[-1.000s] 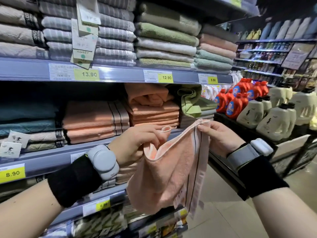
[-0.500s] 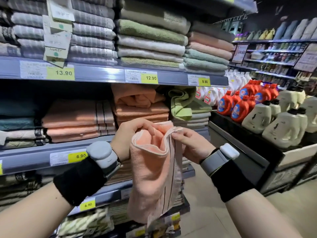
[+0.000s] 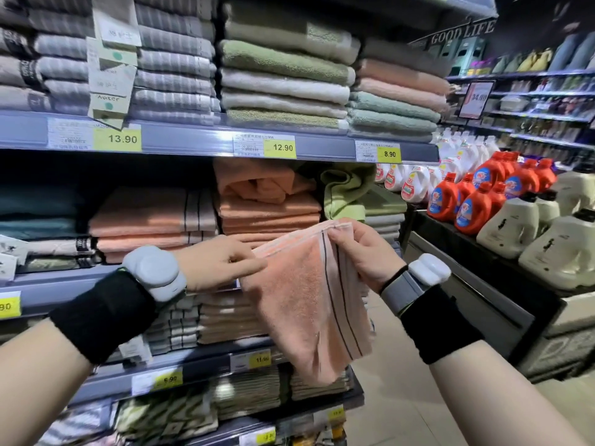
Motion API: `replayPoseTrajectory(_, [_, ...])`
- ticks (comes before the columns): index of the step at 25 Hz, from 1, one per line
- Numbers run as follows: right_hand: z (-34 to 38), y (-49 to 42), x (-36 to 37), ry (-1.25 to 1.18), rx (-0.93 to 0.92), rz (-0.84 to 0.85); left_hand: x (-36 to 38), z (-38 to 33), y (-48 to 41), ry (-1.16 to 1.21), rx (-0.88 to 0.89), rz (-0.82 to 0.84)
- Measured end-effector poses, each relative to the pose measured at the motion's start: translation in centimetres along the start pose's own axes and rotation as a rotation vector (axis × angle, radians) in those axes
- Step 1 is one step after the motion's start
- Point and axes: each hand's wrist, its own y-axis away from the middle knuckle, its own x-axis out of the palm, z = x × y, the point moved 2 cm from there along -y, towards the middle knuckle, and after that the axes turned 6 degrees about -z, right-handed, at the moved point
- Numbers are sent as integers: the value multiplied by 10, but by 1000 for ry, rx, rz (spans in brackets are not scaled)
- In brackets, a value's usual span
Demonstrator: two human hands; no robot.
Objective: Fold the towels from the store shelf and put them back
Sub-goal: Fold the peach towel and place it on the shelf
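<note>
A peach towel (image 3: 306,304) with dark stripes near one side hangs folded in front of the shelves. My left hand (image 3: 219,262) pinches its upper left edge. My right hand (image 3: 363,249) pinches the upper right corner, by the stripes. The top edge is stretched between both hands and slopes up to the right. Behind it, the middle shelf (image 3: 64,284) carries stacks of folded peach towels (image 3: 151,220), with a crumpled peach towel (image 3: 257,181) on top of one stack and a rumpled green towel (image 3: 344,194) beside it.
The upper shelf (image 3: 193,140) carries grey, green and pink towel stacks with yellow price tags. Lower shelves hold more towels. To the right, a dark low display (image 3: 467,262) bears red and white detergent bottles (image 3: 476,201). Tiled aisle floor lies at the bottom right.
My hands have drawn apart again, so the towel's top edge is stretched flat instead of bunched together. The view has shifted slightly to the right.
</note>
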Motion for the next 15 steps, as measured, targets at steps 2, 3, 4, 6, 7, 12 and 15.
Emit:
replayPoseTrajectory(2, [1,-4,-8,176,-67,-17,3,2,-2,-64,-33,-122])
replayPoseTrajectory(3, [0,-5,-11,242,-88,-15,6,4,-4,-54,-43,-199])
replayPoseTrajectory(4, [1,-5,-13,259,-104,-15,8,7,-7,2,-69,-277])
replayPoseTrajectory(6, [3,-3,-15,162,-92,-34,8,2,-12,251,-137,-392])
replayPoseTrajectory(7, [2,-3,-15,72,-66,-69,8,-2,-14,414,-157,-428])
replayPoseTrajectory(12, [-26,2,9,-473,147,-149,2,-17,-20,967,-141,-652])
replayPoseTrajectory(15, [-74,40,52,-369,409,87,-13,-11,-24,950,-220,-764])
